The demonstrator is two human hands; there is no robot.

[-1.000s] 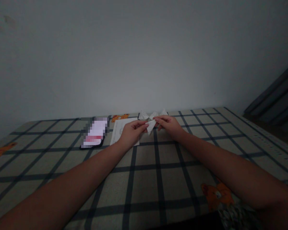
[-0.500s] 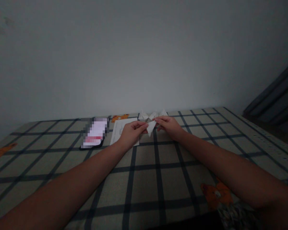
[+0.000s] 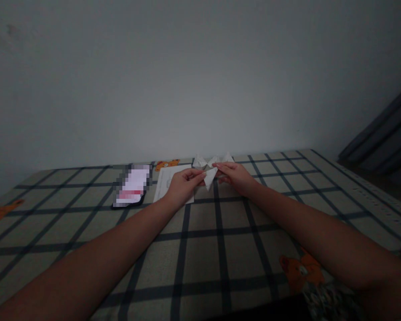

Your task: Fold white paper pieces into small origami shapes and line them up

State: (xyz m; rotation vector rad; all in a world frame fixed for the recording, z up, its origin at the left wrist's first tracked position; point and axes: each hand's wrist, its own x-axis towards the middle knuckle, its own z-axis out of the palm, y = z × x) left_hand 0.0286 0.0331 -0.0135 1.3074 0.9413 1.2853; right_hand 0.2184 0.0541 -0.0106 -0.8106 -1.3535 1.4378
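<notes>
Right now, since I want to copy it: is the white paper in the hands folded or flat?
Folded: the white paper shows pointed flaps, pinched between left hand and right hand.

I am reaching across a bed or padded surface covered with a checked sheet (image 3: 220, 249), pale beige crossed by dark grid lines, with small orange cartoon bears printed here and there. Its far edge meets a plain pale wall. Lying flat on the sheet at the far left of centre is a dark phone (image 3: 132, 186), screen lit and facing up. Just beside the phone, to its right, lies a white sheet of paper (image 3: 167, 182). Farther back, near the wall, sit a few small folded white paper pieces (image 3: 200, 161) close together.
</notes>
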